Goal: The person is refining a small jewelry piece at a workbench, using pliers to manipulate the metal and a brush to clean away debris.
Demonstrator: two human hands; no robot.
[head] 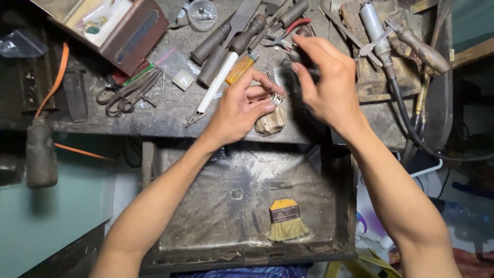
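Observation:
My left hand (pixel 242 105) pinches a small silver ring (pixel 278 99) between thumb and fingers, just above a worn wooden bench peg (pixel 271 123) at the workbench edge. My right hand (pixel 329 82) hovers right beside it, fingers curled around a dark slim tool (pixel 301 55) whose tip points toward the ring. How the tool ends is hidden by my fingers.
The cluttered workbench (pixel 154 116) carries files with dark handles (pixel 226 41), scissors (pixel 128 92), red-handled pliers (pixel 288 31), a yellow lighter (pixel 240 68), a brown box (pixel 110 23) and a torch with hose (pixel 391 56). Below, a metal catch tray (pixel 206 206) holds a small brush (pixel 286 220).

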